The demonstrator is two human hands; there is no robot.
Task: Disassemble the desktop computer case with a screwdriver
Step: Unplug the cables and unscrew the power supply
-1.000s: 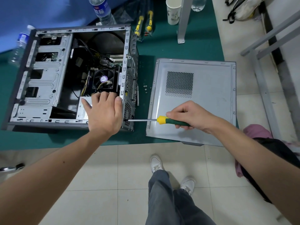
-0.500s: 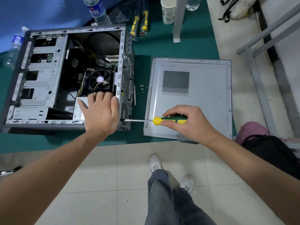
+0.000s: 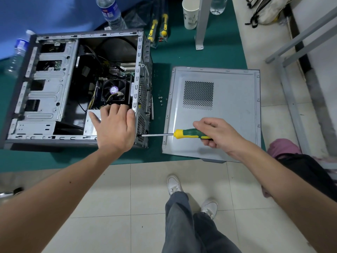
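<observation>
The open computer case (image 3: pixel 76 88) lies on the green bench (image 3: pixel 182 57). The left hand (image 3: pixel 114 128) rests flat on it. The right hand (image 3: pixel 217 133) grips the screwdriver (image 3: pixel 189 134), tip at the back corner. The case looks heavy, stiff, with sharp edges; hold its frame.

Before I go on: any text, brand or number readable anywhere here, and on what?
None can be read.
Blue label on the clear plastic water bottle: white characters, blurred.
White paper cup: faint print, illegible.
Purple round sticker on the black cooler fan: too small.
</observation>
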